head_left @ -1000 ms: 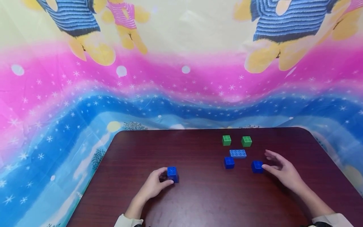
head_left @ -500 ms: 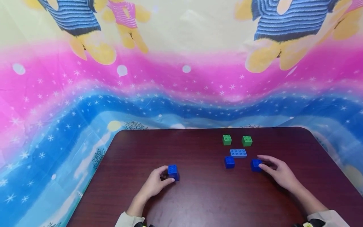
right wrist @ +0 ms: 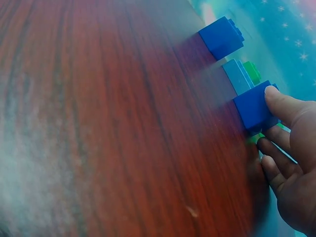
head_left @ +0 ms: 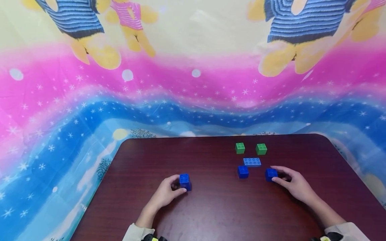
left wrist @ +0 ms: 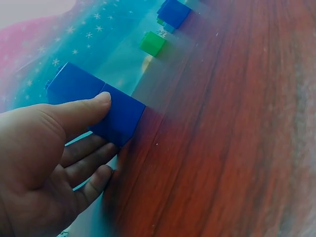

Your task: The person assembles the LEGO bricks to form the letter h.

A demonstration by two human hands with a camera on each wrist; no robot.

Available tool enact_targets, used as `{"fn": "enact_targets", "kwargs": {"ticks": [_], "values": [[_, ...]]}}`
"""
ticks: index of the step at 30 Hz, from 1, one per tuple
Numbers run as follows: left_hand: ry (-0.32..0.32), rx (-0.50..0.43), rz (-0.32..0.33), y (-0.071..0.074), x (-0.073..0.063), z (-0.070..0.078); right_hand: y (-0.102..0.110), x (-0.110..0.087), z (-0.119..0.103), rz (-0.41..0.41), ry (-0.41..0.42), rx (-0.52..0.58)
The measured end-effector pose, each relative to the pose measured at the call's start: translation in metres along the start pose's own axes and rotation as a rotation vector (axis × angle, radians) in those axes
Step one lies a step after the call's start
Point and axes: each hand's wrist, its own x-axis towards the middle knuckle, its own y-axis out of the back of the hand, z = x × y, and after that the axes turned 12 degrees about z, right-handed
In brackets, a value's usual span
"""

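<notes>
My left hand grips a stack of two dark blue toy bricks, one on top of the other. In the left wrist view the thumb lies across the seam of this stack, with the other fingers behind it. On the right, my right hand pinches a single dark blue brick between thumb and fingers. The right wrist view shows the thumb on the near face of that brick, which sits low at the tabletop. Another dark blue brick stands on the table to its left.
Behind the blue bricks lies a flat light blue brick with two rows of studs. Two green bricks stand side by side farther back. The dark wooden table ends at a patterned cloth backdrop.
My right hand has moved left and closed its thumb and fingers on the right-hand blue brick, which has shifted slightly left. The left hand with its stack has edged forward a little.
</notes>
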Motion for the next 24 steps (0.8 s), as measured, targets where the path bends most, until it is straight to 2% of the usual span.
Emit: {"fn": "enact_targets", "kwargs": {"ticks": [9, 15, 17, 24], "values": [[0.017, -0.073, -0.019, 0.006, -0.001, 0.003, -0.001, -0.001, 0.001, 0.025, 0.017, 0.000], [0.027, -0.096, 0.023, 0.010, -0.004, 0.011, -0.002, -0.003, 0.001, 0.034, 0.018, -0.004], [0.007, -0.110, 0.047, 0.011, -0.003, 0.015, -0.002, -0.003, 0.001, 0.034, 0.017, -0.003], [-0.123, -0.153, 0.139, 0.011, 0.006, 0.030, -0.003, -0.003, 0.002, 0.038, 0.019, -0.006]]}}
